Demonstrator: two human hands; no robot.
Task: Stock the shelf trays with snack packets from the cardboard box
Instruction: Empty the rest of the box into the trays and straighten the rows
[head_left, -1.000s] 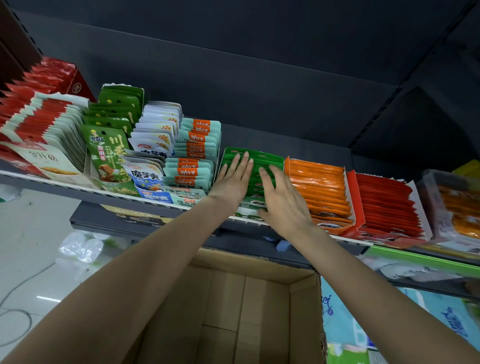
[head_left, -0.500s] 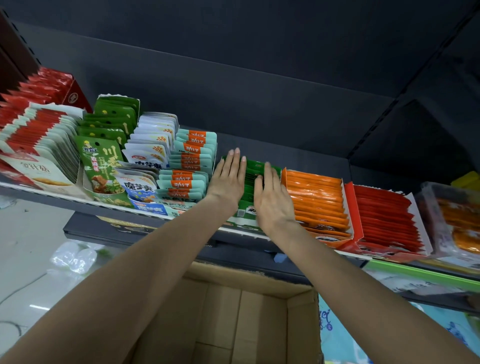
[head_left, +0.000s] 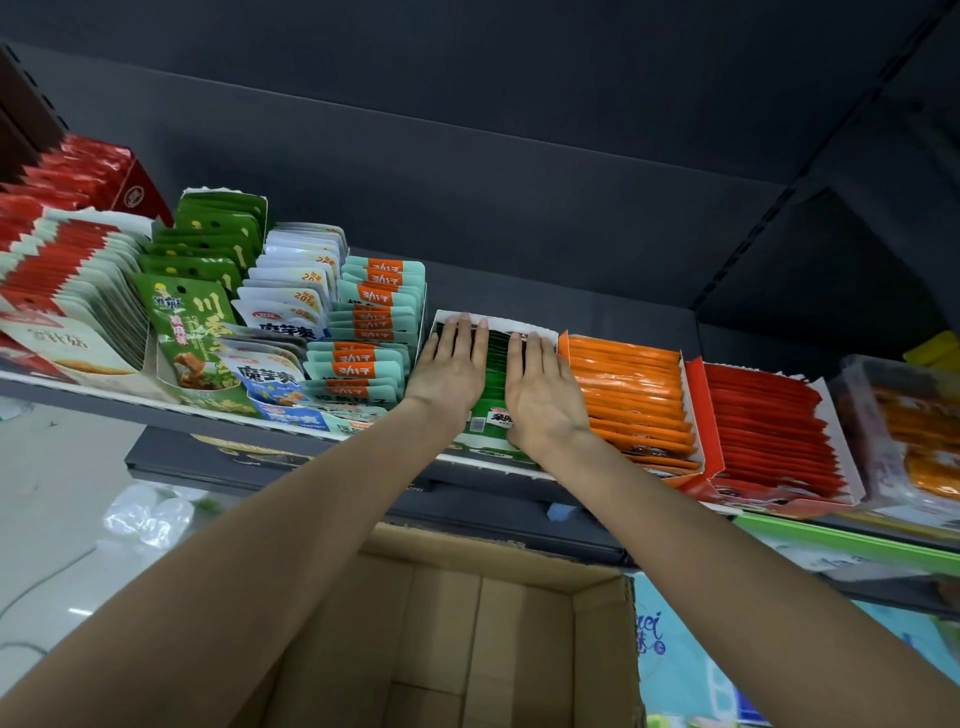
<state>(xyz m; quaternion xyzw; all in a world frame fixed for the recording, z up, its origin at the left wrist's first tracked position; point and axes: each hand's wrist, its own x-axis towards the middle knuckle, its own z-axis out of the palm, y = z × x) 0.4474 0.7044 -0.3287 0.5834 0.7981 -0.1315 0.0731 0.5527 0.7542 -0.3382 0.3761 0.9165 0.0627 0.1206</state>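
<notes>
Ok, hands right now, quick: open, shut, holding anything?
Left hand: open, fingers straight, flat on the green packets.
Right hand: open, fingers straight, flat on the same packets. Neither grips anything.

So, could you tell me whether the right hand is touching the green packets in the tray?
Touching. The head view shows the right hand lying flat, fingers straight, on top of the green packets, with the left hand flat beside it.

At the lower left of the frame you see a pale glossy floor (head_left: 62, 519) with crumpled clear plastic wrap (head_left: 148, 514) lying on it and a thin dark cable (head_left: 31, 597) curving nearby. Above, a dark grey back panel (head_left: 467, 156) fills the upper frame
</notes>
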